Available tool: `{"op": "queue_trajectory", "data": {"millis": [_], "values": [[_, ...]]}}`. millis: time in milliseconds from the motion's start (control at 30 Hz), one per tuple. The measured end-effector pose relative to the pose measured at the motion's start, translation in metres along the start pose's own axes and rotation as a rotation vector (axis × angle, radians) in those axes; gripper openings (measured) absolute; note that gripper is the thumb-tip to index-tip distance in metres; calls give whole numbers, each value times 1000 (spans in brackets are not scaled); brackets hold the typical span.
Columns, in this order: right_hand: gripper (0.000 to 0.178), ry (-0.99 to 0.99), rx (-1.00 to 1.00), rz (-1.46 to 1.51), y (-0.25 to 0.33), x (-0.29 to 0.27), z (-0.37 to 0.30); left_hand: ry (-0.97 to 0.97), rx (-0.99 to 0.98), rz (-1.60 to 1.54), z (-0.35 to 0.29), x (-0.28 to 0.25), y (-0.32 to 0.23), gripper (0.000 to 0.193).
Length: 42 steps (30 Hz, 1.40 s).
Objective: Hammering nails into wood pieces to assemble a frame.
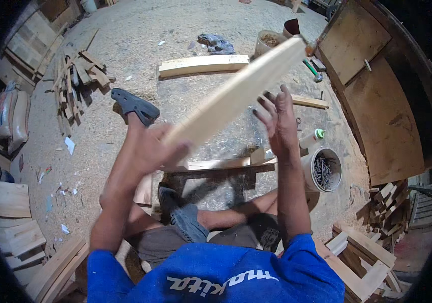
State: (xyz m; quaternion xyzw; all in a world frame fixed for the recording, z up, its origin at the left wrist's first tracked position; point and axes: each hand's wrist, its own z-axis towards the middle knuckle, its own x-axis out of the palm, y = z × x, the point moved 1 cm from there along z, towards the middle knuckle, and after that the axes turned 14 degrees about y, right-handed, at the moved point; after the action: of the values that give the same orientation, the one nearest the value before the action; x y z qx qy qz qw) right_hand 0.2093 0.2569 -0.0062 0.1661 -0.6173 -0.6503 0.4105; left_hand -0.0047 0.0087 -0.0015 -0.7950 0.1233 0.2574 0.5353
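Observation:
A long pale wooden board (238,98) slants up and to the right in front of me. My left hand (151,144), slightly blurred, is closed round its lower end. My right hand (278,117) is raised to the right of the board, its fingers apart and holding nothing. Beneath the board a wooden strip (221,164) lies across the floor, with a small wood block (258,155) near its right end. To the right, near my right forearm, stand a white bucket of nails (323,170) and a squeeze bottle with a green cap (311,138).
Farther off lies a thick wooden beam (203,65). A green-handled hammer (313,70) and a shorter wood piece (309,102) are at right. Scrap wood (78,81) is heaped at left. Wooden panels (385,126) stand along the right side; a wooden frame (365,262) sits lower right.

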Motion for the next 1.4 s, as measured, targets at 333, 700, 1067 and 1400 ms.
{"op": "queue_trajectory", "data": {"millis": [333,700,1067,1400], "values": [[51,10,301,-411,27,-37,-58,-600,72,-442,-54,96,144,88],[90,481,-34,-1778,47,-18,-41,-455,240,-729,49,125,186,44],[87,991,-301,-1778,-16,16,24,-537,460,-1160,61,109,200,33],[88,1049,-284,-1726,-46,21,36,-619,543,-1093,55,113,200,39]]}}
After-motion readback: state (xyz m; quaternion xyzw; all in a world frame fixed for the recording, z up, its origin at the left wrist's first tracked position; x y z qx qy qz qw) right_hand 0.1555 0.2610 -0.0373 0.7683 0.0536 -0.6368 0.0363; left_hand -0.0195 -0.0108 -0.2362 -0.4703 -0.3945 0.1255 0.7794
